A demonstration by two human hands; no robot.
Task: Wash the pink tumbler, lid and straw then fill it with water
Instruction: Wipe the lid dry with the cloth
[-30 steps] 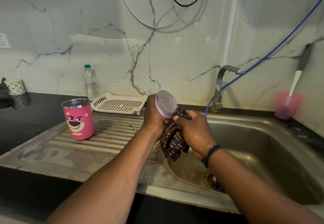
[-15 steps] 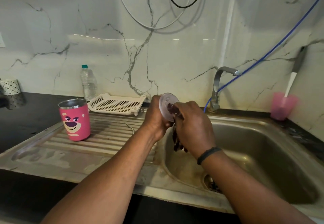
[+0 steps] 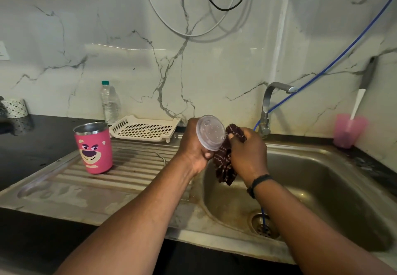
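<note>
Head view, status: mid-task, lid stage. Pink tumbler (image 3: 93,148) stands upright and uncapped on the ribbed drainboard (image 3: 137,163) left of the sink (image 3: 322,188), well apart from both hands. Can't tell if it's been washed yet; no water visible inside from this angle, so I'd call the fill not done. Tap (image 3: 272,107) shows no running water. Straw: a thin curved thing lies on the drainboard between tumbler and hands, may be it, too small to confirm.

Lid (image 3: 211,132) is clear plastic, held up over the left edge of the basin, tilted with its flat face toward the camera. Left hand (image 3: 194,148) grips it: fingers curled round the rim from behind and below, clamped on. Right hand (image 3: 247,154) is closed round a dark patterned cloth (image 3: 225,165), bunched at the top by the lid's right edge, the rest hanging down into the basin. Cloth touches the lid rim; fingertips press it there. Reads as wiping or scrubbing the lid, judgement only.

Left to do, as far as I can see: finish the lid, straw, possibly the tumbler body, then fill and presumably cap.

Background: white rack (image 3: 146,128) and water bottle (image 3: 109,102) behind the tumbler, pink cup (image 3: 348,130) far right, blue hose (image 3: 322,72) running down to the drain.
</note>
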